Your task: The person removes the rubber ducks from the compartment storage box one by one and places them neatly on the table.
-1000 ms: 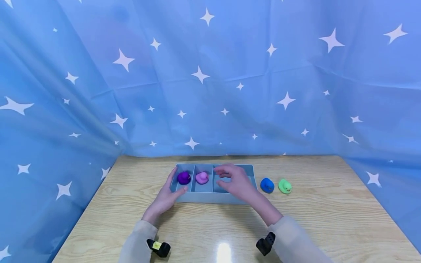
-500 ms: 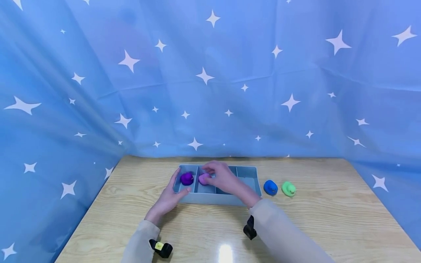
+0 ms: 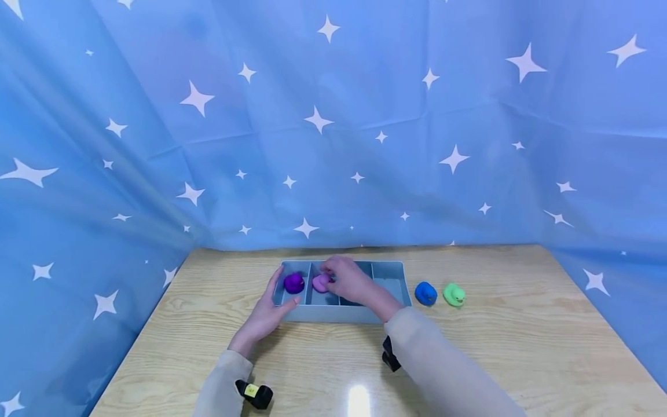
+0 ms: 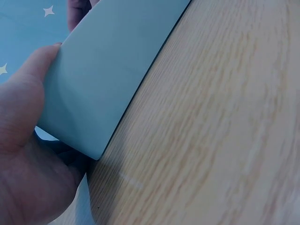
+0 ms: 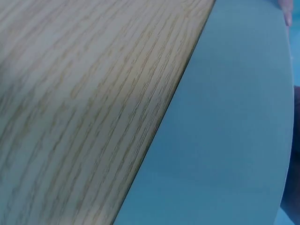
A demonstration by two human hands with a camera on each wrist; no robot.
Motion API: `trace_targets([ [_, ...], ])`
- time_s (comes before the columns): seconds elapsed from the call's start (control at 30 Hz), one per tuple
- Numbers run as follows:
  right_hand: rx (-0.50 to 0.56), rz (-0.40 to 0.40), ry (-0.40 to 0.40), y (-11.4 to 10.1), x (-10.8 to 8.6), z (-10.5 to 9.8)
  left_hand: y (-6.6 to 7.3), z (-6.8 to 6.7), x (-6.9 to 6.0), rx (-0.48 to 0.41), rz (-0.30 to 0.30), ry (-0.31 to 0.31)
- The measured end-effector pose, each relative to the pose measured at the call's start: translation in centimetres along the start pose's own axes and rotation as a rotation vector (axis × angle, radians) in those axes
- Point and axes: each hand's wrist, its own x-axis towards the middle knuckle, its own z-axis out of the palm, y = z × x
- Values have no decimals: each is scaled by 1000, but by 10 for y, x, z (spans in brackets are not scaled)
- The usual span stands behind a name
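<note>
A blue-grey divided box (image 3: 333, 314) stands on the table in the head view. My left hand (image 3: 263, 315) grips its left end, the thumb at the front rim; the left wrist view shows that thumb against the box wall (image 4: 108, 65). A purple rubber duck (image 3: 294, 282) sits in the leftmost compartment. In the compartment beside it, my right hand (image 3: 353, 284) pinches a pink rubber duck (image 3: 319, 283) from the right. The right wrist view mostly shows the box's front wall (image 5: 220, 122), and the duck is hidden there.
Right of the box, a blue rubber duck (image 3: 425, 293) and a green rubber duck (image 3: 454, 295) lie on the wooden table (image 3: 510, 347). A blue star-patterned cloth (image 3: 385, 191) hangs behind the table and along its sides.
My right hand has moved left from over the right-hand compartments to the pink duck and has taken hold of it. The left hand stays at the box's left end.
</note>
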Motion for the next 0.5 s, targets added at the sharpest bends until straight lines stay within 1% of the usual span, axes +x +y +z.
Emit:
trace_targets([
  [0.07,-58,-23,-5,0,2,1,0,-1,0,2,-5,6],
  [0.13,-88,-38,0,0,3,1,0,-2,1,6,-7,12],
  [0.3,-100,-24,-2,-1,3,1,-1,-2,2,3,2,11],
  [0.5,-83,-45,-2,2,3,1,0,0,1,-1,3,0],
])
